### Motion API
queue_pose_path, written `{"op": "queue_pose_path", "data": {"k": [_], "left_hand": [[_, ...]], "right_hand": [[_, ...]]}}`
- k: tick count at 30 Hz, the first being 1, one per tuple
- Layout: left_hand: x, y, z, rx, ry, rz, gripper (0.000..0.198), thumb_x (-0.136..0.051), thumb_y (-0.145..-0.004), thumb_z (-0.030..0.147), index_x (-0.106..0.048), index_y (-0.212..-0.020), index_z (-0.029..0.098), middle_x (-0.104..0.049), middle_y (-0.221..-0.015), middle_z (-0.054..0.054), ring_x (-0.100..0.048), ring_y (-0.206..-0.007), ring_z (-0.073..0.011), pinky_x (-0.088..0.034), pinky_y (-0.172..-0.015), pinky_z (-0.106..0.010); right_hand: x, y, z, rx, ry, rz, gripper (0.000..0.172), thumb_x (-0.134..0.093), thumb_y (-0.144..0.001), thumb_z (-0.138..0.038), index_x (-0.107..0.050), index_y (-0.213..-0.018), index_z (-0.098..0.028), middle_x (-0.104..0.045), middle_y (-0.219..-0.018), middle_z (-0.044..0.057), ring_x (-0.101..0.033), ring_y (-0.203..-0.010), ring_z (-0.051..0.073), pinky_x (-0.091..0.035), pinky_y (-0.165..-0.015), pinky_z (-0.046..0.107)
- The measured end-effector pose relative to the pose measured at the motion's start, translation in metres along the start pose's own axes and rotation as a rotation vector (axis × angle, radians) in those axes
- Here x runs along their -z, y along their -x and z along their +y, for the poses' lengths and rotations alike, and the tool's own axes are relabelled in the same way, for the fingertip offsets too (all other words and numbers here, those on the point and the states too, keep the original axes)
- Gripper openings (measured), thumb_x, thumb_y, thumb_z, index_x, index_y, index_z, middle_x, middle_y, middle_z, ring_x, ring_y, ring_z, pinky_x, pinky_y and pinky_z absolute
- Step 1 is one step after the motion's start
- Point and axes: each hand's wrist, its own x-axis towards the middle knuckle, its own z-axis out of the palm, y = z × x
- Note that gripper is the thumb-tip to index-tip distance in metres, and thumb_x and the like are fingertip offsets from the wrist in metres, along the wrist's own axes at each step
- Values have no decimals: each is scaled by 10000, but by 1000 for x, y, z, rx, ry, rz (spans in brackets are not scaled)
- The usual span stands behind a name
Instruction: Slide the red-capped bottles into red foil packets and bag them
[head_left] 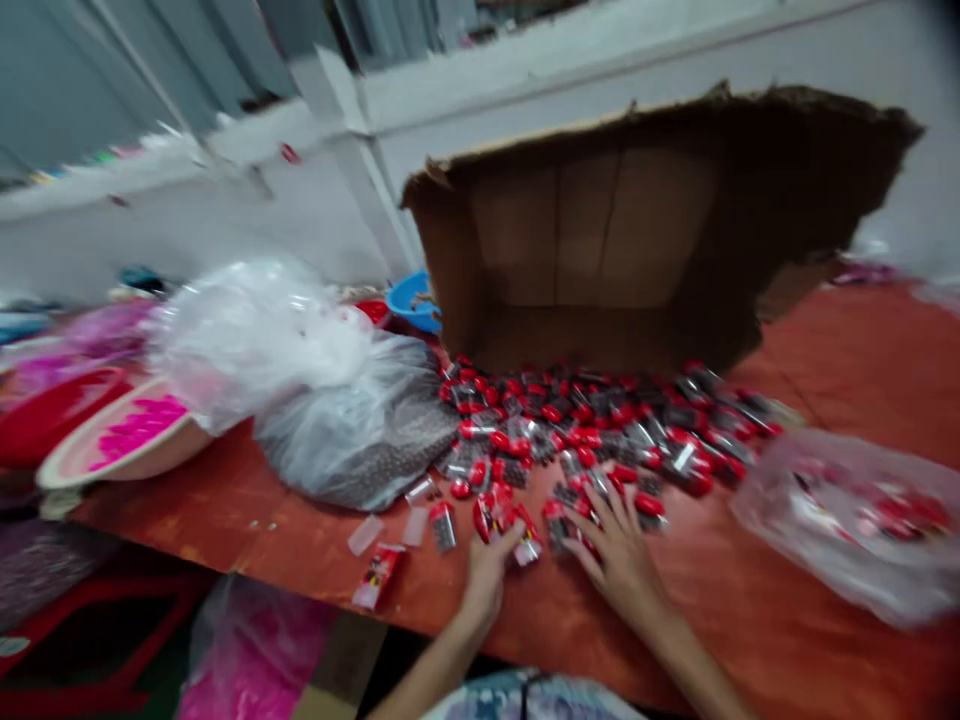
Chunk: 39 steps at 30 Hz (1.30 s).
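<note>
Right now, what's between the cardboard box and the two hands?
Head view: a pile of small red-capped packets spreads from the cardboard box down to the left hand and right hand.

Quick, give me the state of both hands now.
Left hand: fingers curled loosely on red-capped packets at the pile's near edge; a grip cannot be told, too blurred.
Right hand: open, fingers spread flat over the packets, holding nothing.

Red table [847, 350], pale wall [187, 230] behind

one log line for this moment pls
left hand on red-capped packets at pile edge | right hand spread on packets | cardboard box on its side behind | table
</note>
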Motion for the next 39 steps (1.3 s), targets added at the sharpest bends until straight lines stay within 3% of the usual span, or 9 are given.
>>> {"op": "queue_pose_path", "data": {"k": [4,9,14,19,22,25,28,33,39], "left_hand": [[-9,8,1,39,80,-74,288,-807,-564,222,-667,-810,164,-695,-769,-26,-658,-699,-179,-533,-677,-278],[-11,24,-11,127,87,-182,366,-819,-554,223,-679,-871,106,-714,-785,-73,-672,-686,-199,-542,-654,-298],[-5,30,-17,148,53,-232,382,-833,-504,163,-688,-847,82,-726,-778,-97,-676,-657,-208,-551,-614,-294],[13,27,-11,154,115,-85,318,-827,-503,155,-670,-775,100,-710,-705,-54,-663,-589,-175,-550,-564,-275],[23,25,-6,152,165,-53,285,-818,-521,144,-657,-752,103,-700,-686,-39,-658,-586,-160,-550,-566,-263],[28,24,-4,163,205,-50,264,-805,-547,132,-652,-762,105,-702,-708,-39,-660,-605,-156,-550,-569,-258],[30,24,-6,195,233,-58,245,-790,-580,130,-654,-782,106,-706,-728,-46,-662,-619,-156,-550,-569,-255],[31,26,-6,297,270,-62,184,-744,-644,93,-652,-803,105,-699,-709,-44,-654,-595,-149,-545,-553,-250],[29,28,-4,404,324,-119,136,-644,-721,20,-655,-839,87,-708,-763,-65,-675,-670,-159,-564,-617,-254]], "right_hand": [[9,8,-35,-229,-337,21,242,-569,-861,-350,-659,-1070,-265,-658,-1071,65,-564,-1057,243,-442,-937,424],[10,20,-54,-372,-414,21,337,-643,-810,-332,-616,-1140,-269,-656,-1010,43,-578,-945,212,-452,-851,354],[6,28,-44,-340,-332,-2,261,-523,-886,-254,-625,-1127,-253,-678,-980,40,-584,-919,203,-419,-870,366],[13,35,-36,-301,-249,81,271,-421,-930,-260,-634,-1095,-225,-646,-1006,66,-551,-967,207,-428,-876,351],[17,41,-38,-335,-147,37,223,-500,-893,-325,-667,-1008,-232,-616,-944,69,-546,-947,222,-444,-863,362],[17,47,-41,-370,-28,-71,416,-635,-789,-430,-616,-1152,-229,-566,-1039,101,-545,-977,262,-472,-843,400],[16,52,-40,-264,-10,-184,604,-706,-731,-349,-511,-1292,-236,-462,-1273,128,-506,-1114,287,-453,-920,419],[29,52,-30,-114,-82,-354,517,-509,-792,-51,-532,-1264,-260,-409,-1381,72,-491,-1201,214,-440,-946,324],[39,51,-28,-8,85,-319,289,-589,-850,-319,-629,-1127,-247,-565,-1228,82,-515,-1117,251,-405,-942,371]]}}
